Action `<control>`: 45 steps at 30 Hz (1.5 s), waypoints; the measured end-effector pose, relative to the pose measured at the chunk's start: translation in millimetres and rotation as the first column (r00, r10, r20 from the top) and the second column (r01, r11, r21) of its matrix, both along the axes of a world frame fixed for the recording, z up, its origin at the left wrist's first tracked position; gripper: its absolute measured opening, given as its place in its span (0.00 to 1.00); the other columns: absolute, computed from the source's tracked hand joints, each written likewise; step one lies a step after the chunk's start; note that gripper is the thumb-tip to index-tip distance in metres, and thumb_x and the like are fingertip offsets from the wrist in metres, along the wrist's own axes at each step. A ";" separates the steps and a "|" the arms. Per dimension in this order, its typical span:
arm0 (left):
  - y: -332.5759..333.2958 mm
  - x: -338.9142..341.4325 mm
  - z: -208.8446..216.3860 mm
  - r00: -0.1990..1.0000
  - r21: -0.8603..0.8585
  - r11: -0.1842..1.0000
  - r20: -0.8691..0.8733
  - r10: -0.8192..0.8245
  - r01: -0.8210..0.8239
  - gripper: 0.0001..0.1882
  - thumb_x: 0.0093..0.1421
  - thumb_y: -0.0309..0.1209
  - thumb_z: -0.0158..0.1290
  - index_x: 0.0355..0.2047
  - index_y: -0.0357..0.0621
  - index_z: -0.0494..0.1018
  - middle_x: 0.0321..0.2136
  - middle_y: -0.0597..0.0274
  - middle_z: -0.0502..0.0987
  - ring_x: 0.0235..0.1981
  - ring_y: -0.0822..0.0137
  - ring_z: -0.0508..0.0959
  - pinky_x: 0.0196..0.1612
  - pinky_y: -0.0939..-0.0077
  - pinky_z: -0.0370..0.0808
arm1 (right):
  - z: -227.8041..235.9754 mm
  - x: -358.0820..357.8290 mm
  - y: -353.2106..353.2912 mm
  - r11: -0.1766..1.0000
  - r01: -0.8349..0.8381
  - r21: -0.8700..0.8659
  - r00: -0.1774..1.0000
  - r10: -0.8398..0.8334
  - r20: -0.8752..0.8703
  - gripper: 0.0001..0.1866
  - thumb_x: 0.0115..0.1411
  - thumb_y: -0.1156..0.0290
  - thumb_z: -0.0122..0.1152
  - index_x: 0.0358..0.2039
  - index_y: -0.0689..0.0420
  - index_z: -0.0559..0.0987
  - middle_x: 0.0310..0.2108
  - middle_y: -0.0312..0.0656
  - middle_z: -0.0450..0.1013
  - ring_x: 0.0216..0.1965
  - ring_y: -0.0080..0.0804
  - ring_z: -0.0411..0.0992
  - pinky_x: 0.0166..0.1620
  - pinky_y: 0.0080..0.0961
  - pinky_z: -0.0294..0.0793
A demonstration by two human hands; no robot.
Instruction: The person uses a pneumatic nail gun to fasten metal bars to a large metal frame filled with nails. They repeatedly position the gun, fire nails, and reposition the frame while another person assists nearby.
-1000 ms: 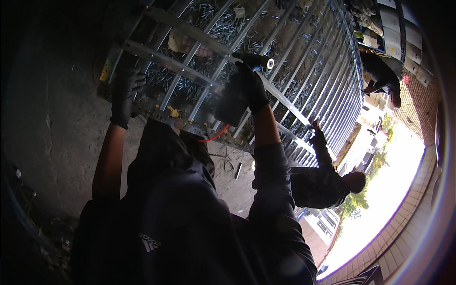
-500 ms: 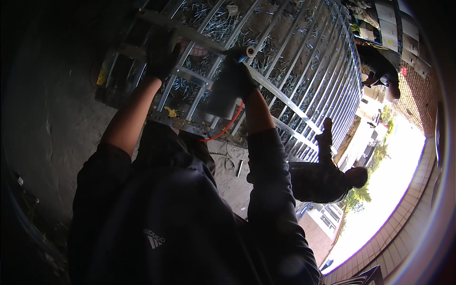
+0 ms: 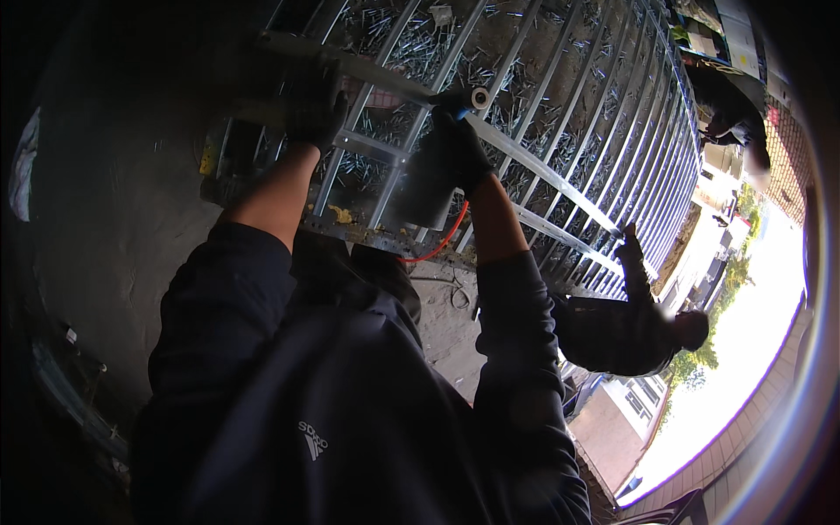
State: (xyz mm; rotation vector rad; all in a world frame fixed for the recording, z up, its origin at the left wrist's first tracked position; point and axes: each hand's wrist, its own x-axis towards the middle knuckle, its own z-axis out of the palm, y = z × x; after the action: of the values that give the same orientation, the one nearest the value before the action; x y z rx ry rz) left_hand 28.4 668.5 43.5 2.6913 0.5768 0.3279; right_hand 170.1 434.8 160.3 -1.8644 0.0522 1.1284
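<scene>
Both my hands wear dark gloves and reach over a long frame of metal bars [image 3: 538,164]. My left hand [image 3: 315,114] lies on the frame's left end, by a flat metal cross strip [image 3: 372,77]. Its thumb stands apart and the hand looks open, though its fingers are deep in shadow. My right hand [image 3: 462,144] is closed around what looks like a pneumatic rivet gun [image 3: 426,197]. The tool's round end [image 3: 479,98] is beside the cross strip, its grey cylinder hangs below, and a red hose [image 3: 448,236] curves from it. My right hand hides the grip.
Many small metal pins [image 3: 516,70] litter the surface beneath the bars. A person [image 3: 612,332] on the right has an arm out to the frame; another person [image 3: 731,105] bends over its far end. Grey floor [image 3: 114,201] lies to the left.
My view has shifted, so the frame and both hands appear farther right. The left hand keeps its place on the frame, and the right hand still holds the tool by the cross strip.
</scene>
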 end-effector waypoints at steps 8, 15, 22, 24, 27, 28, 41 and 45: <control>0.9 4.9 6.2 0.995 0.025 1.000 0.101 0.012 -0.014 0.35 0.63 0.38 0.55 0.71 0.55 0.61 0.72 0.52 0.60 0.72 0.45 0.60 0.73 0.48 0.56 | 87.5 -88.1 -140.8 0.961 0.274 0.025 0.927 -0.257 -0.272 0.13 0.68 0.61 0.57 0.43 0.58 0.75 0.26 0.36 0.70 0.37 0.35 0.73 0.46 0.37 0.78; 0.1 5.2 -4.4 0.998 0.019 1.000 0.070 -0.006 0.005 0.33 0.69 0.42 0.48 0.73 0.55 0.57 0.74 0.55 0.55 0.75 0.48 0.54 0.75 0.49 0.51 | 48.4 -136.8 -191.0 0.932 0.350 0.091 0.935 -0.342 -0.094 0.14 0.56 0.57 0.60 0.28 0.57 0.77 0.24 0.39 0.70 0.41 0.42 0.73 0.52 0.45 0.74; -0.6 8.5 -3.6 0.993 0.028 1.000 0.120 -0.014 0.011 0.33 0.67 0.41 0.51 0.72 0.56 0.59 0.74 0.56 0.55 0.74 0.50 0.56 0.74 0.49 0.53 | 64.0 -132.1 -197.8 0.996 -0.017 -0.082 0.847 0.058 0.529 0.18 0.61 0.59 0.65 0.45 0.54 0.74 0.29 0.34 0.73 0.37 0.30 0.75 0.39 0.32 0.76; -1.1 9.4 -2.2 0.996 0.036 0.999 0.089 -0.008 0.005 0.34 0.66 0.38 0.54 0.72 0.56 0.60 0.73 0.55 0.58 0.74 0.50 0.57 0.74 0.50 0.54 | 72.5 -129.4 -218.3 0.991 0.118 -0.061 0.853 -0.070 0.517 0.25 0.61 0.64 0.66 0.57 0.55 0.71 0.31 0.34 0.73 0.36 0.29 0.75 0.39 0.28 0.77; -2.0 10.4 -2.1 0.992 0.020 1.000 0.124 -0.015 0.013 0.33 0.66 0.38 0.54 0.71 0.56 0.62 0.72 0.55 0.59 0.73 0.51 0.57 0.74 0.50 0.54 | 61.4 -117.7 -244.2 0.940 0.320 -0.116 0.920 -0.279 0.275 0.34 0.57 0.69 0.70 0.63 0.56 0.69 0.35 0.37 0.74 0.35 0.33 0.75 0.42 0.31 0.78; -2.1 10.9 -2.6 0.993 0.009 1.000 0.119 -0.011 0.010 0.33 0.66 0.38 0.54 0.71 0.56 0.62 0.72 0.55 0.59 0.73 0.51 0.57 0.74 0.50 0.54 | 55.6 -114.1 -250.5 0.974 0.091 -0.207 0.859 0.029 0.512 0.37 0.55 0.70 0.73 0.65 0.56 0.68 0.37 0.40 0.76 0.34 0.36 0.76 0.42 0.32 0.78; -3.3 12.5 1.0 0.992 0.120 0.993 0.124 -0.004 -0.011 0.30 0.66 0.44 0.53 0.68 0.61 0.65 0.70 0.57 0.63 0.71 0.50 0.61 0.71 0.48 0.58 | 30.4 -124.2 -260.9 0.964 -0.043 -0.261 0.774 0.198 0.601 0.33 0.58 0.75 0.67 0.65 0.59 0.71 0.47 0.46 0.76 0.43 0.38 0.77 0.49 0.32 0.77; -4.4 12.7 2.8 0.994 0.131 0.991 0.113 0.005 -0.020 0.30 0.66 0.43 0.54 0.68 0.62 0.65 0.70 0.58 0.62 0.70 0.50 0.62 0.71 0.48 0.58 | 41.0 -124.4 -254.2 0.948 -0.093 -0.304 0.636 0.292 0.715 0.34 0.58 0.75 0.67 0.65 0.62 0.69 0.44 0.44 0.76 0.41 0.36 0.76 0.49 0.32 0.76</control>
State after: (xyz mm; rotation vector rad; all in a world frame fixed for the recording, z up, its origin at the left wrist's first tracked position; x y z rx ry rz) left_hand 41.1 664.1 46.3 2.7737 0.5569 0.5355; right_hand 45.7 180.7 201.4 -2.4822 -0.5307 0.3887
